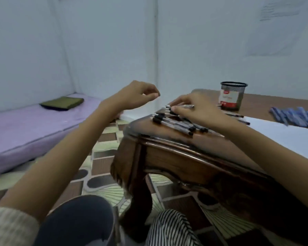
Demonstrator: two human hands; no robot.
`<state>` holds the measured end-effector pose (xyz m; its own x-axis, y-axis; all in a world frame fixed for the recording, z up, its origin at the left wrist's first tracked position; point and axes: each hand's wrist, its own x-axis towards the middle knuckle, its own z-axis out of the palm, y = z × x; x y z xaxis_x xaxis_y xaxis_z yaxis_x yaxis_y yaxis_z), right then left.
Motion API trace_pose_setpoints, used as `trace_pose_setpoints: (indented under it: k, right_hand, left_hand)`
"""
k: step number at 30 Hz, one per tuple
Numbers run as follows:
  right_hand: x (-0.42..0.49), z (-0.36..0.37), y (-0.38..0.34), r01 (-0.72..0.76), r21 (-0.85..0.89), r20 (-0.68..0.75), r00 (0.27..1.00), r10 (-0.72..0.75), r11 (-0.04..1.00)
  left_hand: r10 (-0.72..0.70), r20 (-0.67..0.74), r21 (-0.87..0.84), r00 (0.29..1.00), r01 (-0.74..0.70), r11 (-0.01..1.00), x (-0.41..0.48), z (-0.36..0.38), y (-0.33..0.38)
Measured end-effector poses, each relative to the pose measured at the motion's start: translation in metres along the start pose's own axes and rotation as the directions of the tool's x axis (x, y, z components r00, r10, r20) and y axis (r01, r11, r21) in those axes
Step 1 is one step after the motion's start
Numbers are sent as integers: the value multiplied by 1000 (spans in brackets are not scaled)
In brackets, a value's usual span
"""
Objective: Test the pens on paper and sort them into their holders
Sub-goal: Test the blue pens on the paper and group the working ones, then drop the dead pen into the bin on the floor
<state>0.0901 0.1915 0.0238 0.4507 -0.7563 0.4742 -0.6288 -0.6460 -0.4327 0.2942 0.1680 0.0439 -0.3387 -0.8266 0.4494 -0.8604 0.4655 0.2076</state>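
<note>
Right hand (194, 110) pinching pen (189, 106) over pen pile (174, 121), left hand (137, 95) empty, loose, holder (233, 98) behind

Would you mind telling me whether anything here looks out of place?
The black-capped pens lie in a loose heap at the table's rounded corner, close to its edge, partly under the right hand; one might roll off.

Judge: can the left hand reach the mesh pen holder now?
Probably, though not straight: the right hand, on the pile of black-capped pens, sits between the left hand and the mesh pen holder.
</note>
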Motion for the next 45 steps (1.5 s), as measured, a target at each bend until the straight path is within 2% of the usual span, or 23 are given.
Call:
trace_pose_setpoints:
  k: [2, 8, 11, 16, 18, 21, 28, 30, 34, 38, 45]
  right_hand:
    - [5, 26, -23, 49, 12, 30, 998, -49, 999]
    - [-9, 103, -82, 189, 192, 68, 976, -205, 963]
    - [-28, 150, -99, 248, 252, 111, 953, -283, 935]
    - [-62, 226, -99, 237, 179, 364, 886, -288, 955]
    - [-70, 252, -91, 214, 151, 474, 841, -261, 965]
    - [-75, 279, -79, 186, 115, 591, 777, -218, 976]
    - [-74, 287, -66, 191, 127, 677, 701, -226, 973]
    - [-71, 283, -67, 208, 139, 671, 699, -246, 968]
    - [-57, 262, -75, 253, 136, 580, 763, -284, 958]
    - [-28, 225, -85, 299, 82, 415, 857, -305, 951]
    - [24, 109, -78, 283, -5, 119, 953, -280, 959]
  left_hand:
    - [-77, -5, 39, 997, 77, 996, -45, -9, -24]
    - [-305, -45, 58, 951, 307, 950, -174, -8, -63]
    - [-394, 29, 93, 919, 390, 916, -225, 12, -70]
    - [-560, 197, 192, 805, 528, 827, -294, 57, -81]
    - [-593, 209, 191, 778, 562, 805, -312, 68, -84]
    - [-591, 210, 170, 779, 566, 806, -328, 80, -86]
    - [-571, 205, 130, 795, 556, 821, -331, 93, -97]
    - [-562, 201, 136, 803, 545, 827, -326, 93, -98]
    - [-545, 180, 139, 819, 527, 838, -310, 80, -97]
    - [-504, 119, 144, 856, 487, 861, -284, 53, -96]
    - [-325, -45, 115, 945, 328, 938, -188, 11, -69]
